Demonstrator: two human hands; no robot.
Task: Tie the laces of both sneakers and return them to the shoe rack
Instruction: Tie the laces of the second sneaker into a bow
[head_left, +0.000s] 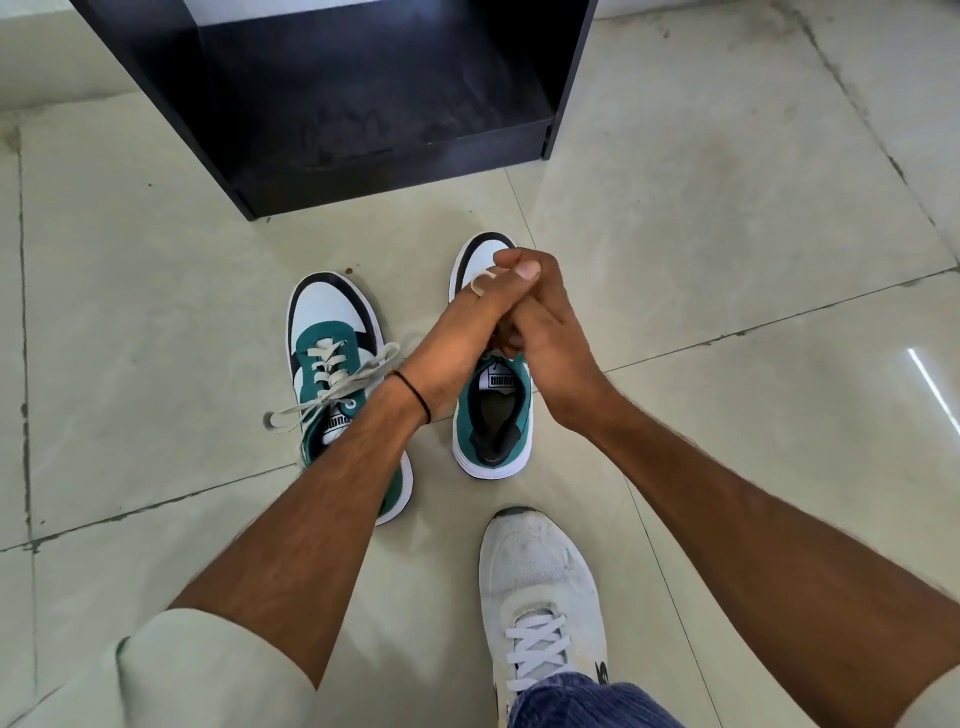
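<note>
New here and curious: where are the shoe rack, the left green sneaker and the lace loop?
shoe rack (389, 176): head view, front bottom edge.
left green sneaker (330, 306): head view, white toe.
lace loop (480, 283): head view, over a finger.

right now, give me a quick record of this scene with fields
left hand: holds lace looped over a finger
right hand: curled against left hand at the lace
right-side Puma sneaker: on floor, under both hands
left-side Puma sneaker: on floor, laces splayed, knot unclear
shoe rack: black, beyond the sneakers
</note>
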